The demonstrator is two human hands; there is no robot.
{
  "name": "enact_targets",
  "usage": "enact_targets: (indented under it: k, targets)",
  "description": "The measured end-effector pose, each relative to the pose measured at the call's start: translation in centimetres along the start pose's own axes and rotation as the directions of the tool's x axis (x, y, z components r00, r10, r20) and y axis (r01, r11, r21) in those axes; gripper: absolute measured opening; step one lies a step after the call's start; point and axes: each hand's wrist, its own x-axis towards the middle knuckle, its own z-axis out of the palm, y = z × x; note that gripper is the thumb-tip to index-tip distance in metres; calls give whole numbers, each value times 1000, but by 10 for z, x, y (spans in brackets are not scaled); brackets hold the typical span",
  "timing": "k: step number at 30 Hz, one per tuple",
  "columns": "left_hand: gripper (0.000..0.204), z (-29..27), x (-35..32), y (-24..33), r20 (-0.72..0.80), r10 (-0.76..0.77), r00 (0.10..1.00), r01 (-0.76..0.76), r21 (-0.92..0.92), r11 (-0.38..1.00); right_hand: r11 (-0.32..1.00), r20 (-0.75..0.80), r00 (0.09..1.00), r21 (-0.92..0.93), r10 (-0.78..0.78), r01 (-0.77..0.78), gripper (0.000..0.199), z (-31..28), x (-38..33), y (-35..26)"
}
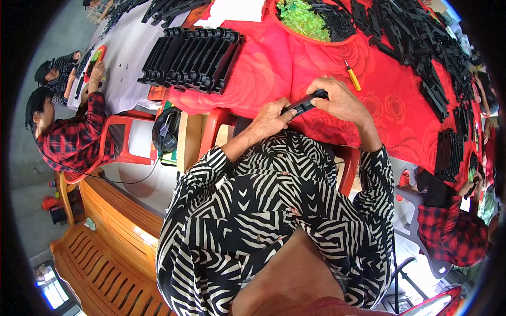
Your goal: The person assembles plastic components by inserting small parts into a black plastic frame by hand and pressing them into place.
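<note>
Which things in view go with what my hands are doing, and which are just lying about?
With the job, seemingly:
black part, between left hand and right hand
stacked black parts
loose black parts
orange-red tub
green pieces
yellow-handled tool

Apparently just lying about:
black bag-like bundle
wooden bench

The tablecloth (263, 79) is vivid red, patterned with large roses in close shades of the same red. At its near edge, the held part (303, 108) is black. The stacked parts (192, 59) at the tablecloth's left end are black too, as is the loose heap (403, 37) on its right. On its far side a basin (316, 41) shows an orange-red rim around translucent yellow-green pieces (300, 20) and black ones; on its middle, a screwdriver's handle (353, 80) is yellow. Left of the tablecloth, a cloth (129, 50) is pale lilac-white, a chair (124, 138) red, and a co-worker's shirt (68, 131) red-and-black check. Nearer than the tablecloth, the wearer's shirt (274, 203) carries black-and-white zigzag stripes.
</note>
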Motion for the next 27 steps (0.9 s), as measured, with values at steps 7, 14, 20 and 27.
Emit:
enact_targets:
  k: [7,14,20,27]
  targets:
    - [20,1,1,0,-30,82,996,-79,93,993,988,-181,983,144,-21,47,21,15,-4,8]
    - [18,-1,0,3,0,37,999,-37,43,998,997,-223,971,-15,-83,82,19,19,-7,10]
    - [15,-7,0,6,-10,42,999,-42,24,999,976,-227,950,-31,-216,215,17,20,-7,1]
    - [15,-11,3,4,-67,76,995,-75,23,997,909,-238,884,-225,-402,352,25,26,-14,8]
